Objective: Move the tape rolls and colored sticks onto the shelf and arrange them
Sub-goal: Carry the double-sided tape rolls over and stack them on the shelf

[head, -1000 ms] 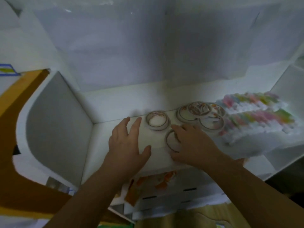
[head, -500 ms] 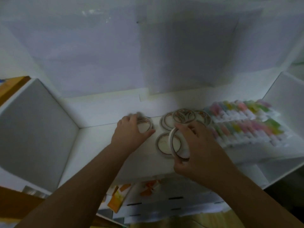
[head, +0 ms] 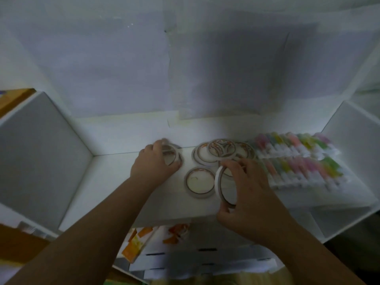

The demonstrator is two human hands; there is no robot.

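Since 0.5 s ago: little change. R hand [head: 249, 194] still holds its tape roll [head: 223, 187] on edge, lifted slightly; L hand [head: 155, 162] still on the far-left roll, now tilted up a bit more.

L hand: fingers curled over the top rim of a tape roll [head: 170, 155], thumb at its near rim, so it grips the roll. Roll is raised at an angle; whether a second roll lies flat under it cannot be told (motion blur).

R hand: fingers arched over the top of an upright thin roll, thumb under its lower edge; pinch grip, roll standing on edge just above the shelf board [head: 115, 182].

Flat roll [head: 200, 183]: lies on the board between the two hands, just left of the R-hand fingertips, apart from the L thumb.

Roll cluster [head: 222, 150]: several overlapping flat rolls beyond the R fingertips, toward the back of the shelf; topmost shows an orange pattern inside. Exact count unclear.

Colored sticks [head: 298, 159]: two rows in white holders, right of the R-hand fingers, on the same board; pink, green, yellow, orange tops, blurred.

Below the shelf edge, near the R wrist: orange-and-white packets [head: 135, 244] on a lower level.
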